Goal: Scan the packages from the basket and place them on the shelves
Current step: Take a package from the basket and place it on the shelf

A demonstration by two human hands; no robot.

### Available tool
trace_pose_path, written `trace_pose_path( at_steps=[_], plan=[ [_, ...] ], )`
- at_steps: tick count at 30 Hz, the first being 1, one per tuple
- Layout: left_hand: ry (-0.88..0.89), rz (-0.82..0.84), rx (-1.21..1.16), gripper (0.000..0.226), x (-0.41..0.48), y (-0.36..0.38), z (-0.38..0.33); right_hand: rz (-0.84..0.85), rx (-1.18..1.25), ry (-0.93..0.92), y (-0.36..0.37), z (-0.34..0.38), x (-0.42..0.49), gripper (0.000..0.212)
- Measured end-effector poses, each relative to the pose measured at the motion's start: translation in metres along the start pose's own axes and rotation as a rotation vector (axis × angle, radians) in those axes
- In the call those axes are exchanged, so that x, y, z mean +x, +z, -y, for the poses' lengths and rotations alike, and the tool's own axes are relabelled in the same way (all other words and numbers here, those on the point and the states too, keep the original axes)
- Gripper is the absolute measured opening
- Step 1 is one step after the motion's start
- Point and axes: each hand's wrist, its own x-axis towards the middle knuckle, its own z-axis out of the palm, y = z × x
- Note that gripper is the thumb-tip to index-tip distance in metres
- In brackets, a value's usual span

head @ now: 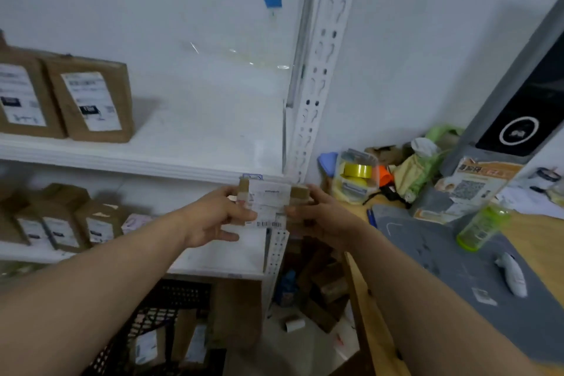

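Observation:
A small brown cardboard package [268, 204] with a white shipping label facing me is held up in front of the shelf's right post. My left hand [213, 220] grips its left end and my right hand [320, 217] grips its right end. Behind it the upper white shelf [198, 143] carries two upright brown packages [91, 98] at the left. The lower shelf [219, 265] holds several labelled packages [61, 223] at its left. A black mesh basket [158, 330] on the floor below contains more packages.
The perforated white shelf post [317, 76] stands just right of the shelves. A wooden table with a grey mat [457, 259] is at the right, carrying a white handheld scanner [512, 275], a green bottle [482, 223], tape rolls [357, 174] and clutter. Boxes lie on the floor between.

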Motion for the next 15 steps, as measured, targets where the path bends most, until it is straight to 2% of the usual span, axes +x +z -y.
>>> trace_pose_path(
  at_steps=[2, 5, 9, 11, 15],
  plan=[
    [0.097, -0.003, -0.003, 0.048, -0.016, -0.026, -0.030, 0.009, -0.018, -0.081, 0.025, 0.031, 0.007, 0.050],
    [0.313, -0.084, 0.052, 0.049, -0.043, -0.061, -0.079, 0.010, -0.208, -0.228, 0.066, 0.083, 0.012, 0.050],
    [0.572, -0.160, 0.205, 0.048, -0.091, -0.102, -0.147, -0.120, -0.399, -0.462, 0.121, 0.162, 0.003, 0.057],
    [0.691, -0.184, 0.271, 0.053, -0.118, -0.119, -0.178, -0.170, -0.462, -0.577, 0.146, 0.196, -0.004, 0.053],
    [0.871, -0.164, 0.254, 0.062, -0.163, -0.144, -0.233, -0.177, -0.337, -0.703, 0.187, 0.244, -0.020, 0.047]
  ],
)
